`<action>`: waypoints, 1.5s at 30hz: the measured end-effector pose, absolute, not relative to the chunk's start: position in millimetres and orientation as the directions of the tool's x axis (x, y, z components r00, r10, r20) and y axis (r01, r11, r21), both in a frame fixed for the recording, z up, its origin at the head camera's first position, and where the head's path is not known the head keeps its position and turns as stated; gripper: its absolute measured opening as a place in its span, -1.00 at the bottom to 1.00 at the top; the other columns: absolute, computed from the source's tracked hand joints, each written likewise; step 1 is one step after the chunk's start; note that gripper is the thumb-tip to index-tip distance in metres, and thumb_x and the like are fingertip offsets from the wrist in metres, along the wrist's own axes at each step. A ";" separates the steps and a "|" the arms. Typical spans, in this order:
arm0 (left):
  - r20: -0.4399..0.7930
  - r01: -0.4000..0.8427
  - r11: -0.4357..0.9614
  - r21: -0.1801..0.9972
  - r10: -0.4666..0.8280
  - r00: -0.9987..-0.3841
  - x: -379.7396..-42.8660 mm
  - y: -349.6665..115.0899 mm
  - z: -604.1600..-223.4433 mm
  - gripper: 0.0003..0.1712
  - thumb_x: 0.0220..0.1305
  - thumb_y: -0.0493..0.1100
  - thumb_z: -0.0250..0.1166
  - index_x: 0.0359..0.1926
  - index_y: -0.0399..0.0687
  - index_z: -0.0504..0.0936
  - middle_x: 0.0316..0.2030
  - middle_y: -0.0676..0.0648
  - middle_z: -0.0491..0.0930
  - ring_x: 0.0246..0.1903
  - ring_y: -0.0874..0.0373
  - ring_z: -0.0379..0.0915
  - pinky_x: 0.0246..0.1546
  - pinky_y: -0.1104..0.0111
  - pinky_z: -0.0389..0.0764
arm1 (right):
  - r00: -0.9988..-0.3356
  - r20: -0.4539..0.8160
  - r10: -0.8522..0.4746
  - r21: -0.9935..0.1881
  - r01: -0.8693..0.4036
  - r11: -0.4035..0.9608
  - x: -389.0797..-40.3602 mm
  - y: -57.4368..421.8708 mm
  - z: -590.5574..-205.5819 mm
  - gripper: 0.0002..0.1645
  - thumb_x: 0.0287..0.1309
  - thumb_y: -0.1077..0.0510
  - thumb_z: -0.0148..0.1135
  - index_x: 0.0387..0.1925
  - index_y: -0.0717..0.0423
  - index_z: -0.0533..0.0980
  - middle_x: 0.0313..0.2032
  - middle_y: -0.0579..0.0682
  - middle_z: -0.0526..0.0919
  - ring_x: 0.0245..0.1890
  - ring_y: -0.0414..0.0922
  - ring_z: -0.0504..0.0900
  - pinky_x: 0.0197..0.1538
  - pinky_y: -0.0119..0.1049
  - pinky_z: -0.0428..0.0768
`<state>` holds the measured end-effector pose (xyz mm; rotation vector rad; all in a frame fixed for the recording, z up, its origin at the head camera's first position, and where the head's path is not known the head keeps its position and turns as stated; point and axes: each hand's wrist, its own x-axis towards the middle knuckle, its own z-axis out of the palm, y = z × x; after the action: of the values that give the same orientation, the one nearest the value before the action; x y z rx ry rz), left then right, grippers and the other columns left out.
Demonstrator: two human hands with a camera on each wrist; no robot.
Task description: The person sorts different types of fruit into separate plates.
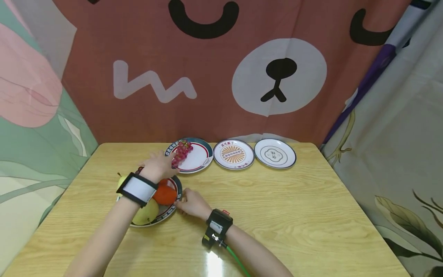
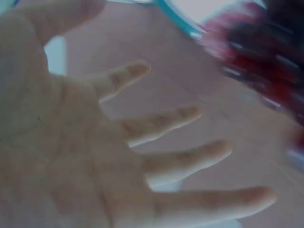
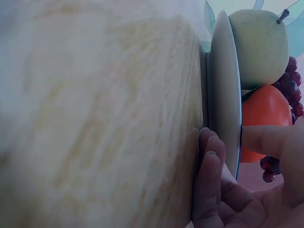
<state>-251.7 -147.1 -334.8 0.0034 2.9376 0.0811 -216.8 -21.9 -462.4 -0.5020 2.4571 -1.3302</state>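
- Wood-grain table: near edge cut off.
- Fruit plate: table's left, partly hidden by wrist strap; rim lettering illegible.
- Rear plate: bears red grapes.
- Left hand: near red grapes, fingers spread, nothing seen held.
- Right hand: pinches fruit plate's rim.

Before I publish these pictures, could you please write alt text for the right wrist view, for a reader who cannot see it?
The right grip holds the rim of a plate, thumb above and fingers below, seen sideways. On the plate are a pale green pear and an orange fruit, with dark red grapes behind; wooden table fills the left.
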 end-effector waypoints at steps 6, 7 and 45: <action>-0.242 -0.025 0.995 0.099 0.000 -0.970 -245.2 -179.5 -349.0 -0.08 -0.01 0.06 0.33 0.35 0.01 0.13 0.08 -0.50 0.17 0.00 -0.49 0.17 -0.23 -0.41 0.30 | -0.895 -0.110 -0.432 -0.851 -0.140 0.507 -217.8 -19.3 -460.6 -0.64 0.06 0.08 0.22 -0.18 0.25 0.43 -0.70 -0.05 0.56 -0.78 -0.20 0.48 -0.70 -0.41 0.44; -0.240 -0.020 0.994 0.106 0.006 -0.971 -245.4 -182.8 -350.8 -0.06 -0.01 0.07 0.33 0.36 0.03 0.10 0.08 -0.49 0.17 -0.02 -0.48 0.19 -0.23 -0.40 0.32 | -0.895 -0.112 -0.431 -0.849 -0.139 0.510 -218.2 -19.3 -459.7 -0.64 0.07 0.08 0.22 -0.18 0.24 0.43 -0.69 -0.05 0.56 -0.78 -0.21 0.47 -0.70 -0.42 0.44; 0.099 0.154 0.979 0.132 0.141 -0.985 -382.3 -93.4 -398.9 -0.15 0.07 0.09 0.30 0.36 0.19 0.15 0.04 -0.52 0.35 -0.03 -0.38 0.33 -0.20 -0.01 0.56 | -0.894 -0.066 -0.444 -0.810 -0.212 0.547 -216.8 -20.0 -460.3 -0.81 0.03 0.06 0.24 -0.42 0.10 0.48 -0.74 -0.01 0.59 -0.84 -0.32 0.40 -0.72 -0.44 0.35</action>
<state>-382.3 -93.4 -398.9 0.2402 3.2137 0.2250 -216.8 -20.0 -460.3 -0.5467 2.5219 -1.2680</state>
